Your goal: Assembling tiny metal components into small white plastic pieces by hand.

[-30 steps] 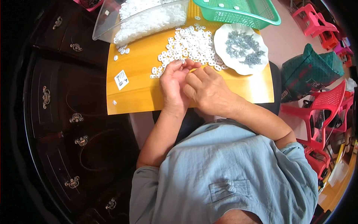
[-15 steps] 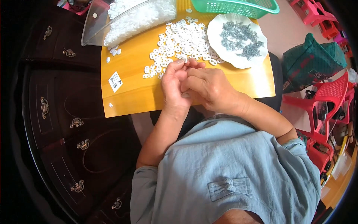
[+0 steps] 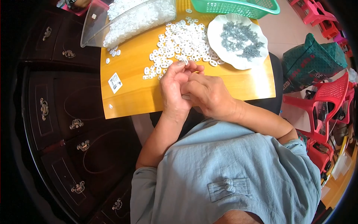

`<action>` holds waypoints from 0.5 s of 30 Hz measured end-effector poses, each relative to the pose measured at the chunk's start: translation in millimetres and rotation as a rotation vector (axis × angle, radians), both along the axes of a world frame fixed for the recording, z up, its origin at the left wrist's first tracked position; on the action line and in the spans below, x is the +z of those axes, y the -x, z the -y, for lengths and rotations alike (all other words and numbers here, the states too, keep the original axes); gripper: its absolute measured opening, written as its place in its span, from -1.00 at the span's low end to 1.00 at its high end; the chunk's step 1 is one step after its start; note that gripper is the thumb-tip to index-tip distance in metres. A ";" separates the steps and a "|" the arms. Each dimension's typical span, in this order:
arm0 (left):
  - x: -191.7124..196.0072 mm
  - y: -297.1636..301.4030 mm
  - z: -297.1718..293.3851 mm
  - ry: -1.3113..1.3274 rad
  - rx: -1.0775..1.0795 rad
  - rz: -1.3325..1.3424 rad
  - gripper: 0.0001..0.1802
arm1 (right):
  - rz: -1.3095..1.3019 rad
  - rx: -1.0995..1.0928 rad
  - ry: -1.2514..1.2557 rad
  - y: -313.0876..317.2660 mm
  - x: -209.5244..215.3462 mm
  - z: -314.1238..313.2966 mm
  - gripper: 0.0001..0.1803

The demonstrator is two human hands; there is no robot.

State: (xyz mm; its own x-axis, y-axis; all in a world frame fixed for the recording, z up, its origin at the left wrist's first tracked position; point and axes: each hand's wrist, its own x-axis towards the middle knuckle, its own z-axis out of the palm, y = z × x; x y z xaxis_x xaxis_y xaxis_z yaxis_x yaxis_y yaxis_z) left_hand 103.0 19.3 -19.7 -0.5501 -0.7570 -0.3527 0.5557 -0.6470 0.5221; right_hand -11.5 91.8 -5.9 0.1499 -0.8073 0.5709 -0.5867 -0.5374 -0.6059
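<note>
My left hand (image 3: 174, 86) is curled palm-up at the table's near edge. Its thumb and forefinger pinch a small white two-holed plastic piece (image 3: 184, 61). My right hand (image 3: 209, 91) lies against the left palm with its fingers bent inward and closed. Something small and pale shows at the right fingertips, too little to name. Just beyond both hands spreads a loose heap of white two-holed plastic pieces (image 3: 182, 39). To their right, a white scalloped plate (image 3: 216, 31) carries many small dark grey slender parts (image 3: 242, 39).
A clear plastic bin (image 3: 91, 31) full of white pieces stands at the far left of the yellow table (image 3: 138, 93). Behind the plate is a green basket (image 3: 238, 9). Dark drawers (image 3: 56, 100) flank the left; a green bag (image 3: 311, 63) and pink chair (image 3: 320, 97) stand right.
My right hand has shifted very slightly against the left palm, its fingers a little more bent. The left hand still pinches the white piece; the heap and plate look the same.
</note>
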 end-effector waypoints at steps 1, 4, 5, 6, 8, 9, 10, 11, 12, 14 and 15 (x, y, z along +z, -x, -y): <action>1.0 -0.1 0.4 -0.016 -0.006 -0.012 -0.76 | 0.086 0.008 -0.079 0.4 -0.7 -1.3 -0.81; 12.8 6.3 -9.6 0.223 0.234 0.276 -0.87 | 0.237 -0.114 -0.090 7.3 1.7 -2.9 -0.91; 12.3 6.0 -11.1 0.223 0.228 0.276 -0.87 | 0.237 -0.120 -0.091 13.8 2.8 -1.5 -0.91; 12.7 4.7 -13.0 0.306 0.231 0.293 -0.89 | 0.327 -0.145 -0.167 22.7 4.3 1.7 -0.93; 13.4 1.2 -16.9 0.389 0.230 0.312 -0.91 | 0.422 -0.173 -0.244 32.2 2.1 7.3 -0.91; 13.9 -0.9 -18.5 0.452 0.203 0.385 -0.91 | 0.499 -0.161 -0.336 34.9 -0.2 9.3 -0.89; 14.0 -1.6 -19.6 0.515 0.175 0.458 -0.91 | 0.576 -0.149 -0.428 36.8 -2.1 10.4 -0.87; 13.3 -0.9 -20.1 0.515 0.170 0.458 -0.91 | 0.599 -0.137 -0.431 37.8 -3.3 10.9 -0.86; 12.5 -1.4 -20.7 0.538 0.161 0.462 -0.90 | 0.602 -0.137 -0.432 37.5 -3.8 10.8 -0.86; 11.2 -2.4 -21.4 0.561 0.151 0.467 -0.90 | 0.583 -0.132 -0.437 37.1 -4.5 10.6 -0.86; 11.0 -3.6 -21.9 0.595 0.140 0.499 -0.91 | 0.586 -0.132 -0.438 36.5 -5.1 10.6 -0.86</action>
State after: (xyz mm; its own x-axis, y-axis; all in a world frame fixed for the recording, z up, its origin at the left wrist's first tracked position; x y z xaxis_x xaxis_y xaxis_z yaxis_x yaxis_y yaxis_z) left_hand 106.7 41.1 -8.7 -0.3189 -0.9467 -0.0466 0.2205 -0.1219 0.9677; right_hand -48.1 81.1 -11.0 -0.1942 -0.9696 0.1488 -0.1441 -0.1219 -0.9820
